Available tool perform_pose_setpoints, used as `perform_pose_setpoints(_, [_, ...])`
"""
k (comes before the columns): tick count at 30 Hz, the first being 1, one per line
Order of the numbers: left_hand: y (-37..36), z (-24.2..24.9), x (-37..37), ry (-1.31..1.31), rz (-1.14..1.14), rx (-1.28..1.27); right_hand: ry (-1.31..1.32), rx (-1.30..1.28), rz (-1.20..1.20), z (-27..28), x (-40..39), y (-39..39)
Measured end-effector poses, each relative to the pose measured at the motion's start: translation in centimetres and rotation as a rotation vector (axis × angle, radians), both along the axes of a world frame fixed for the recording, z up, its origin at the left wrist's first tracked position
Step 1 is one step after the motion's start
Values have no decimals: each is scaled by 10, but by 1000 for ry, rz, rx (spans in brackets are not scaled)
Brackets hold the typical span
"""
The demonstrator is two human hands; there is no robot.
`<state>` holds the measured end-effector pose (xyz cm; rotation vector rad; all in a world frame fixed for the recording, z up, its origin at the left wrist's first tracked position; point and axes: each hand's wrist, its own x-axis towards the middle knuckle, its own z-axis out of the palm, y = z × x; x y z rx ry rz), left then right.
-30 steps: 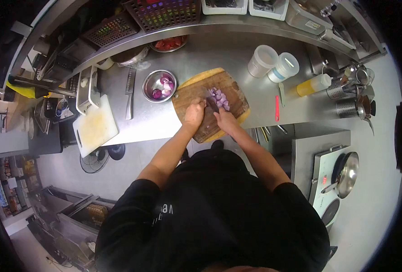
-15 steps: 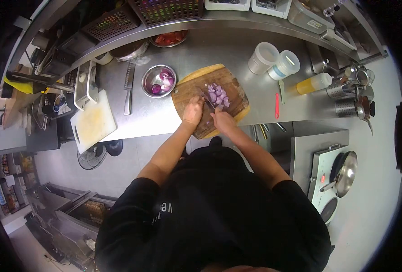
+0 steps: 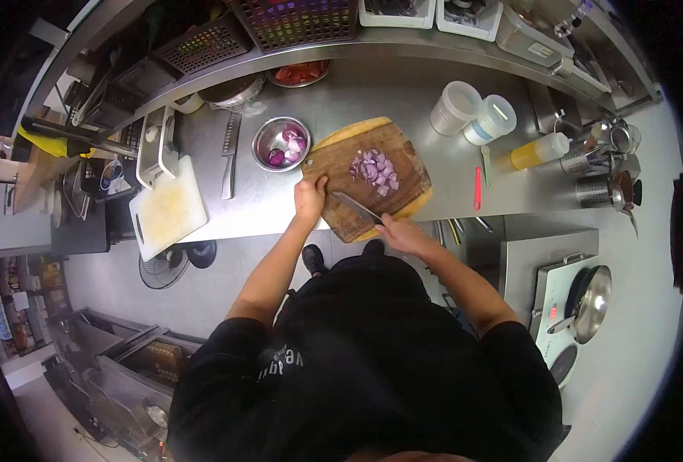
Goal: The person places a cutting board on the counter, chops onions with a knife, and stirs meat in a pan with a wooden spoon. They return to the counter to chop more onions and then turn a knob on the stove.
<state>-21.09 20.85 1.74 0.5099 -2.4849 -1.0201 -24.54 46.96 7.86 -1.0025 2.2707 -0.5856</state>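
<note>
A wooden cutting board [image 3: 333, 162] lies on the counter with chopped red onion [image 3: 374, 168] in a loose pile near its middle. My right hand [image 3: 404, 234] is closed around the handle of a knife. The knife's blade [image 3: 359, 208] points left over the lower part of the board, apart from the pile. At the board's left edge, my left hand [image 3: 309, 200] has its fingers curled and appears to grip the rim; the fingertips are partly hidden. Just beyond that hand, a steel bowl [image 3: 260, 144] holds peeled red onion pieces [image 3: 277, 158].
Left of the bowl lies a second knife [image 3: 228, 173], near a white cutting board [image 3: 169, 208]. Two white tubs [image 3: 455, 108], a red-handled utensil [image 3: 477, 189] and a yellow squeeze bottle [image 3: 537, 151] are on the right. A bowl of chopped red food [image 3: 301, 73] sits under the shelf.
My left hand has moved away from the onion to the board's left edge. The right hand has drawn the knife back toward me, off the pile. The whole view has shifted slightly.
</note>
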Motion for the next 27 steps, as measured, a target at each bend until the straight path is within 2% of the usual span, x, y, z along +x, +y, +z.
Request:
perform_pose_setpoints(4, [4, -10, 3, -12, 123, 162, -31, 57, 54, -19, -11, -15])
perform_pose_setpoints(7, [16, -4, -5, 24, 71, 108, 54, 143, -40, -24, -45, -19])
perform_pose_setpoints(9, [24, 8, -13, 66, 43, 137, 283, -2, -74, -35, -69, -18])
perform_pose_setpoints(11, [30, 14, -22, 160, -79, -64, 299, 88, -62, -27, -78, -17])
perform_pose_setpoints(12, [35, 22, -21, 33, -102, -71, 311, 179, -51, -16, -82, -18])
perform_pose_setpoints(16, [59, 56, -16, 147, -206, -256, 484, 83, -105, 16, -63, -12])
perform_pose_setpoints(18, [79, 65, -15, -17, -421, -467, 547, 123, -170, 30, -52, -14])
perform_pose_setpoints(21, [96, 60, -22, -88, -515, -409, 509, 165, -224, 38, -45, -11])
perform_pose_setpoints(22, [95, 61, -24, -180, -495, -398, 516, 165, -227, 39, -45, -7])
perform_pose_setpoints(24, [86, 58, -29, -206, -476, -417, 601, 131, -208, 36, -46, 6])
perform_pose_setpoints(27, [61, 50, -31, -279, -417, -455, 577, 171, -268, 67, -38, 22])
